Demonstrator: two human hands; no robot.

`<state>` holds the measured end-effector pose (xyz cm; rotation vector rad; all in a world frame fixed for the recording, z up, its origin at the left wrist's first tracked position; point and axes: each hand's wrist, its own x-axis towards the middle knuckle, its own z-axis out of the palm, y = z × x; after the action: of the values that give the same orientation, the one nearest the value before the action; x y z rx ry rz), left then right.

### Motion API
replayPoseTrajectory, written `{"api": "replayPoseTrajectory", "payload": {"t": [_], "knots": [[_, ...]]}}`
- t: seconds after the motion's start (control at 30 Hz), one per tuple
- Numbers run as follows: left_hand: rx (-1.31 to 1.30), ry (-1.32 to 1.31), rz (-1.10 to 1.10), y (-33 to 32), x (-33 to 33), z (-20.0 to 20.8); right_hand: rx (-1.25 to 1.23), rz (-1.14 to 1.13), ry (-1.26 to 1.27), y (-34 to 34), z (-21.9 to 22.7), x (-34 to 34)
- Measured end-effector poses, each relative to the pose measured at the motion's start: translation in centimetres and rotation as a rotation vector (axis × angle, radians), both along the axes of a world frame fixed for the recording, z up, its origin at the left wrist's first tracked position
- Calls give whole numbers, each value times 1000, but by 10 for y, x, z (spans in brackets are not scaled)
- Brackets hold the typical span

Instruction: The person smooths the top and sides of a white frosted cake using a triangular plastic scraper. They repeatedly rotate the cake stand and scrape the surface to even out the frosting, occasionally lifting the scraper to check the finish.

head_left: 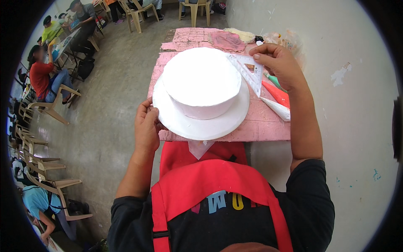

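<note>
A round white cake [201, 75], apparently smoothly frosted, stands on a wider round white board [197, 130]. My left hand [147, 122] grips the board's left rim, thumb on top, its other fingers partly hidden. Between the thumb and fingers of my right hand [277, 63] is a clear plastic set square [245, 69], held by its upper right corner. The triangle's left side lies close against the cake's upper right side; I cannot tell whether they touch. Below my right hand lie a red piping bag [277, 94], a white piping bag [277, 109] and a partly covered green piping bag [275, 80].
The pink brick-patterned table covering [260, 130] is worn at its edges. A pink cloth [227, 40] and crumpled plastic bags [289, 42] lie at the far end. A wall [348, 105] stands close on the right. Chairs [52, 105] and seated people occupy the left side.
</note>
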<state>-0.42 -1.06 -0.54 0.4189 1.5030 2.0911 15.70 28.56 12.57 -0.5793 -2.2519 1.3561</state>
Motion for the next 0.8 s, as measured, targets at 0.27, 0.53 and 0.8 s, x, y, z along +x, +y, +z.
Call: {"api": "replayPoseTrajectory", "payload": {"t": [0.27,0.53,0.8], "knots": [[33,-14,50,3,3,4,-16,106,112,-23,15,-13],[26,-8,52,3,4,6,128,243,110,-36,1,-37],[2,-13,-2,-2,-2,-2,51,17,-15,-13,5,-25]]}}
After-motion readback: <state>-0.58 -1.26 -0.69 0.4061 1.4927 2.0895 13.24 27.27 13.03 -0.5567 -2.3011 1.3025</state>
